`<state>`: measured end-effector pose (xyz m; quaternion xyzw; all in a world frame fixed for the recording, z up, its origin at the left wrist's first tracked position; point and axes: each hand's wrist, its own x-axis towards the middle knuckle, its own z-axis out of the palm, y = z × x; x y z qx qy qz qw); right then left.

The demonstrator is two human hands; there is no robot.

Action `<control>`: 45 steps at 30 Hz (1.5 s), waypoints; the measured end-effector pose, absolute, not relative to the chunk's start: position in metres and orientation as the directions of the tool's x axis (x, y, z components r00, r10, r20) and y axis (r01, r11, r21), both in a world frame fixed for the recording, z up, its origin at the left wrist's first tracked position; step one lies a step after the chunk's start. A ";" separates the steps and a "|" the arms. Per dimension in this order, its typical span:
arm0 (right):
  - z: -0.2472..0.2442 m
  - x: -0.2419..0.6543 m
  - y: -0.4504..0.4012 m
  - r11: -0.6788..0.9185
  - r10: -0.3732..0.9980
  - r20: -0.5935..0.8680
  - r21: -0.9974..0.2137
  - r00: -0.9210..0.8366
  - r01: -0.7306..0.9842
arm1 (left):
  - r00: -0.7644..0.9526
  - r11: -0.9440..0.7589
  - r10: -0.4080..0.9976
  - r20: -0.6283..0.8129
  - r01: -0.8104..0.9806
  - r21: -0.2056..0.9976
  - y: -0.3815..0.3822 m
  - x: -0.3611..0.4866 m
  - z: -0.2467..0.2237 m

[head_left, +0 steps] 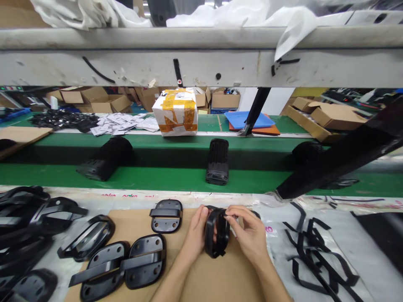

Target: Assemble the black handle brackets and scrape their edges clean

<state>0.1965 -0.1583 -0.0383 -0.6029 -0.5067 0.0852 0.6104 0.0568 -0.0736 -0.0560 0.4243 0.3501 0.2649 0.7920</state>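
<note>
While you hold it up on edge above a brown cardboard sheet [220, 281], a moulded black plastic piece [217, 233] sits between your left hand [195, 235] and your right hand [248, 230], at the near edge of the plastic-covered bench [277, 251]. The fingers [234, 212] of both hands are clamped on it, the left around one side and the right pinching its upper edge.

Beside your left hand, three black strapped plates [166, 216] [145, 261] [105, 268] lie on the cardboard. A black oval frame [88, 238] lies at the cardboard's edge, and a heap of similar black parts [28, 218] lies further left on the plastic. Loose black plastic strips [317, 256] lie to your right.

Past the bench edge, a green conveyor belt [176, 178] carries black moulded units [217, 161] [105, 158], well apart. Beyond them, a parcel bound with yellow tape [175, 112] stands next to a blue tray [248, 120], and cardboard boxes [333, 115] are stacked at the far side. A white-painted steel beam [201, 67] crosses overhead, with white sheeting [283, 21] draped over it.
</note>
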 end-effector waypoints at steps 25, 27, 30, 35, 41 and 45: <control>-0.067 0.188 -0.149 0.223 0.742 0.421 -0.889 0.521 0.401 | 0.751 0.695 0.599 -0.277 -0.316 0.646 -0.075 0.058 -0.060; -0.066 0.190 -0.150 0.218 0.770 0.412 -0.888 0.488 0.406 | 0.775 0.718 0.570 -0.273 -0.309 0.624 -0.071 0.056 -0.056; -0.064 0.193 -0.152 0.218 0.778 0.418 -0.880 0.469 0.422 | 0.801 0.764 0.522 -0.291 -0.289 0.577 -0.064 0.051 -0.052; -0.062 0.193 -0.152 0.214 0.797 0.414 -0.875 0.440 0.434 | 0.926 0.926 0.258 -0.275 -0.156 0.344 -0.055 0.042 -0.052; -0.060 0.190 -0.152 0.188 0.820 0.384 -0.881 0.424 0.433 | 0.904 0.921 0.310 -0.295 -0.209 0.330 -0.053 0.043 -0.056; -0.059 0.190 -0.152 0.185 0.822 0.375 -0.887 0.429 0.422 | 0.880 0.886 0.387 -0.277 -0.271 0.376 -0.058 0.045 -0.055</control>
